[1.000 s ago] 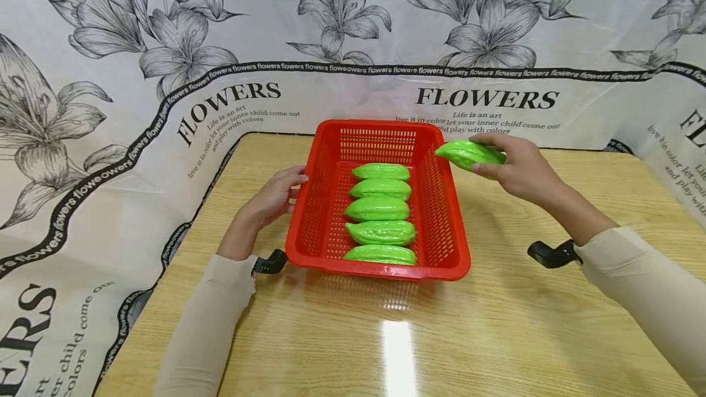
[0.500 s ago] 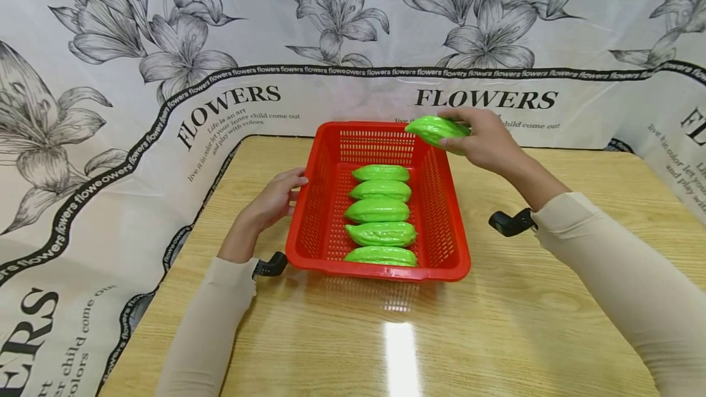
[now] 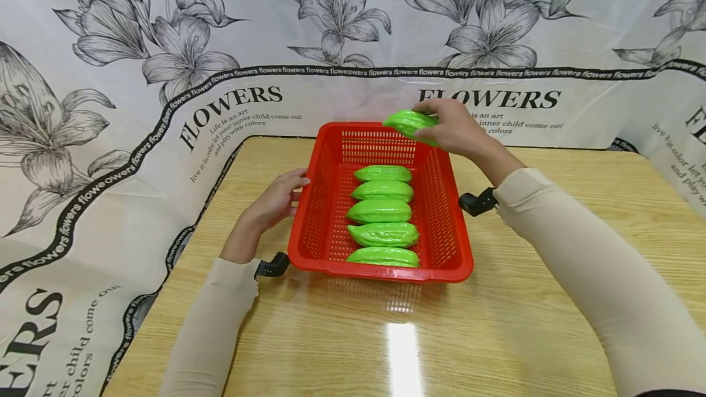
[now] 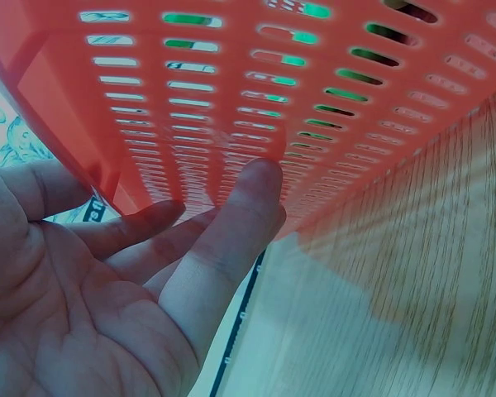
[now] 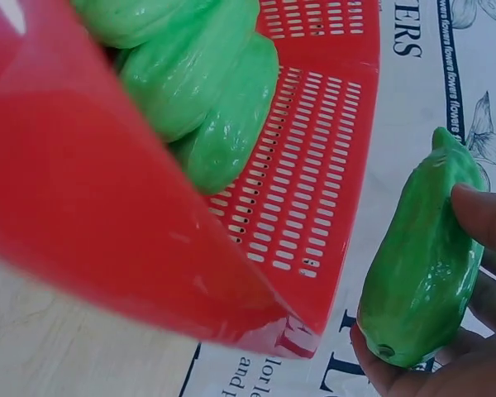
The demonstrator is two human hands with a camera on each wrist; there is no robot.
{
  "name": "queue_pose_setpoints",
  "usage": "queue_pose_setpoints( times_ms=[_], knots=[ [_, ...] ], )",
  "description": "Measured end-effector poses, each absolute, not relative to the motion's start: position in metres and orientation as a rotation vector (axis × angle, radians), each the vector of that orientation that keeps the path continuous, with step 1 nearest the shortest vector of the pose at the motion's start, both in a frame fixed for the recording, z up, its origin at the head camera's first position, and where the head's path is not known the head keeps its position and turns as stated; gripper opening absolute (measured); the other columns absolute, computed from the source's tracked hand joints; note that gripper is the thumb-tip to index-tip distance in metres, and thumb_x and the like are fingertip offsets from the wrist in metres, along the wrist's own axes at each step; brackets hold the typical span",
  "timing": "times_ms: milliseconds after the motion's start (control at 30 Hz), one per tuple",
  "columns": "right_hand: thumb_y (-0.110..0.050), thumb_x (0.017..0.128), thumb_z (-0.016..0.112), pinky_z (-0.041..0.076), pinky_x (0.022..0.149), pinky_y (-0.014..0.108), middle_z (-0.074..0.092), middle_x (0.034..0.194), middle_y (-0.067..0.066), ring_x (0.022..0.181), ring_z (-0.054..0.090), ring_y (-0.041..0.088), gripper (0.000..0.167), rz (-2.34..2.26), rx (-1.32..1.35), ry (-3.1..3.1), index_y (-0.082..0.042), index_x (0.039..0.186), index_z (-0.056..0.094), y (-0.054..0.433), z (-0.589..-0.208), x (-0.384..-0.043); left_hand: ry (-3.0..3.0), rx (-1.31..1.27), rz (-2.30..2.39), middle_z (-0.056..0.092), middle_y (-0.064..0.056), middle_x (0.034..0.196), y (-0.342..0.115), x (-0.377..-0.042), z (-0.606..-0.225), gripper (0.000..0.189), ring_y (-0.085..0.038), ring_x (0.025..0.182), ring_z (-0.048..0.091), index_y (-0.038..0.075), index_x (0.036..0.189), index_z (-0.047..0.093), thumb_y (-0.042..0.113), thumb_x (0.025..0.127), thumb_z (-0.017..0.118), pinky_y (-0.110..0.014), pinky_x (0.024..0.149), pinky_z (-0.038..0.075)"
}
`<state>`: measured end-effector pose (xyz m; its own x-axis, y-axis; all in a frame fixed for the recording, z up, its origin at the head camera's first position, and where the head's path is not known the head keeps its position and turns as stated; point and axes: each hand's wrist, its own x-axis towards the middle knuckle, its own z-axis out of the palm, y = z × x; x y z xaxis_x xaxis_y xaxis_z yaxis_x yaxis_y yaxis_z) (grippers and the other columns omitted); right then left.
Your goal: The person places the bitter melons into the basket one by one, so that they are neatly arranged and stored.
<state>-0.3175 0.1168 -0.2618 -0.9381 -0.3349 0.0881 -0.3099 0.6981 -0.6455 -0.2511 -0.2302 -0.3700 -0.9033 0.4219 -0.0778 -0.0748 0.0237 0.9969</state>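
Note:
My right hand (image 3: 455, 129) pinches a glossy, ridged green fruit (image 3: 408, 122) with a pointed tip, thumb on one side and fingers on the other. It is up over the back right rim of a red slotted plastic basket (image 3: 380, 272). In the right wrist view the held fruit (image 5: 422, 256) appears beside the basket's wall. Several similar green fruits (image 3: 379, 210) lie in a column on the basket floor, tips to the left. Against the basket's left outer side rests my left hand (image 3: 276, 198), its fingertips (image 4: 260, 178) touching the slotted wall.
The basket stands on a light wood-grain table (image 3: 353, 336). Behind and along the sides hangs a white cloth (image 3: 353, 23) printed with flowers and lettering. Black camera mounts (image 3: 477, 201) jut out from both wrists.
My right hand has carried the green fruit left and upward, from outside the basket's right side to over its back rim. The left hand and the basket have stayed in place.

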Motion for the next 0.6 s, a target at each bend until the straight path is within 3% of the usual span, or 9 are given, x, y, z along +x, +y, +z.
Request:
queue_pose_setpoints(
  times_ms=[200, 600],
  knots=[
    [-0.005, 0.092, 0.069, 0.047, 0.092, 0.046, 0.055, 0.14, 0.023, 0.116, 0.054, 0.035, 0.05, -1.044, -0.585, 2.852, 0.001, 0.14, 0.056, 0.105, -0.27, -0.329, 1.949, 0.337, 1.953, 0.055, -0.023, 0.124, -0.23, -0.251, -0.371, 0.045, -0.026, 0.098, 0.069, -0.003, 0.145, 0.044, 0.02, 0.107, 0.036, -0.039, 0.074, 0.063],
    [0.0, 0.087, 0.072, 0.045, 0.103, 0.048, 0.059, 0.134, 0.025, 0.118, 0.054, 0.037, 0.052, -1.006, -0.618, 2.831, 0.007, 0.136, 0.057, 0.077, -0.286, -0.349, 1.95, 0.341, 1.95, 0.054, -0.024, 0.125, -0.231, -0.252, -0.371, 0.045, -0.026, 0.098, 0.069, -0.002, 0.146, 0.043, 0.02, 0.108, 0.035, -0.039, 0.073, 0.063]
  ],
)
